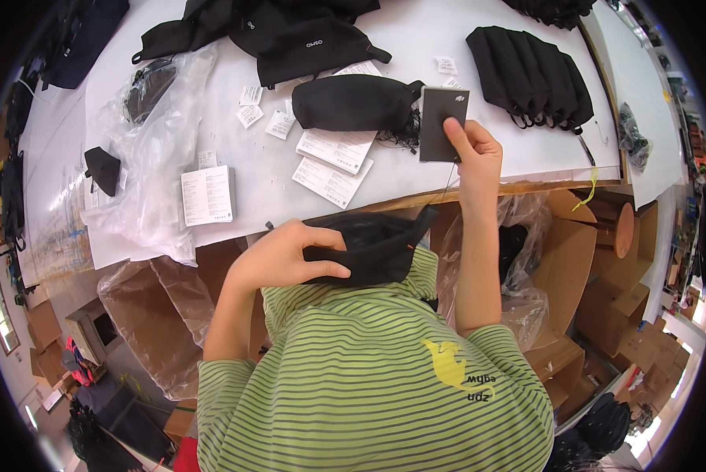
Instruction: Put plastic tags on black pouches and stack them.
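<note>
My left hand (294, 252) grips the near rim of a black fabric pouch (380, 263), thumb outside and fingers reaching into its mouth. The pouch gapes open in front of my striped shirt, at the table's near edge. Higher up on the right, my right hand (477, 153) pinches a dark grey rectangular hang tag (439, 106), its thumb flat on the face. A thin dark string runs from below the tag toward the pouch's right corner; where it ends is hard to make out. Behind the tag lies a stuffed black pouch (353, 102) beside a tangle of black strings (401, 135).
White printed leaflets (329, 179), a leaflet stack (208, 195) and small white labels (280, 123) lie on the white table (250, 169). Black pouches (530, 75) line the right, black fabric pieces (305, 51) the back. Clear plastic (152, 157) spreads left; cardboard boxes (561, 275) stand below.
</note>
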The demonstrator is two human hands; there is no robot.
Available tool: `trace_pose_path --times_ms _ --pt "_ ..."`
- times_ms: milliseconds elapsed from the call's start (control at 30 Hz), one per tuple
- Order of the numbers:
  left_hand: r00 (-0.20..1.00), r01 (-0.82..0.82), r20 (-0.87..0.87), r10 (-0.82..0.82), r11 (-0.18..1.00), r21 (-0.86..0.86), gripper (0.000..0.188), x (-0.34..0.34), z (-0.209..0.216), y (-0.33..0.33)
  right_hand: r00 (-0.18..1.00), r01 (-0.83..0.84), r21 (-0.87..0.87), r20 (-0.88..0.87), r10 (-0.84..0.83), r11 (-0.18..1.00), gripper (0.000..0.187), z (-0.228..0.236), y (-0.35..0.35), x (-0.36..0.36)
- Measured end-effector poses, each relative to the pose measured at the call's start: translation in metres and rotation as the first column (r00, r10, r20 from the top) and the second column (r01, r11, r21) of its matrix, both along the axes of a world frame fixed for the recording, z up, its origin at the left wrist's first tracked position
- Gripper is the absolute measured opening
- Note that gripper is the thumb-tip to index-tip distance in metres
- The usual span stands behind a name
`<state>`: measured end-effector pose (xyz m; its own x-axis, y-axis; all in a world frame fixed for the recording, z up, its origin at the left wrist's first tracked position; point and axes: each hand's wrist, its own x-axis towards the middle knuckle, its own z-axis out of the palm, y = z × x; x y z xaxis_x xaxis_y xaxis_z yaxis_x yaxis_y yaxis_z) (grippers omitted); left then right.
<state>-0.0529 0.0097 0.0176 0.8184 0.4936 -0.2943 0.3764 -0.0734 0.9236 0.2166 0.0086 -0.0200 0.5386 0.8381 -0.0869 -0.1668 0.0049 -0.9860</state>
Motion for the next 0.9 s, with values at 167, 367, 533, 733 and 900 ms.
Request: trace_pose_path --times_ms 167,367,533,733,900 --pt "0.999 -0.004 -0.038 0.008 0.994 0.113 0.023 0.009 -0.002 -0.005 0.755 -0.557 -0.358 0.158 0.637 0.749 0.016 0.049 -0.025 -0.037" --pt "0.994 -0.108 0.080 0.080 0.875 0.471 0.023 0.007 -0.010 -0.010 0.187 -0.654 -0.615 0.433 0.882 0.441 0.023 0.026 -0.052 -0.046" --pt "0.977 0.043 -0.212 0.009 0.969 0.243 0.019 -0.005 -0.011 -0.007 0.188 -0.727 -0.600 0.295 0.937 0.335 0.031 0.038 -0.044 -0.042" --pt "0.850 -0.514 -0.066 0.522 0.851 0.109 0.028 -0.008 -0.058 0.052 0.120 -0.708 -0.625 0.353 0.928 0.329 0.029 0.034 -0.054 -0.036" --pt "0.635 -0.525 0.027 0.772 0.405 0.749 0.029 -0.017 -0.101 0.106 0.098 -0.702 -0.613 0.420 0.902 0.362 0.027 0.039 -0.056 -0.040"
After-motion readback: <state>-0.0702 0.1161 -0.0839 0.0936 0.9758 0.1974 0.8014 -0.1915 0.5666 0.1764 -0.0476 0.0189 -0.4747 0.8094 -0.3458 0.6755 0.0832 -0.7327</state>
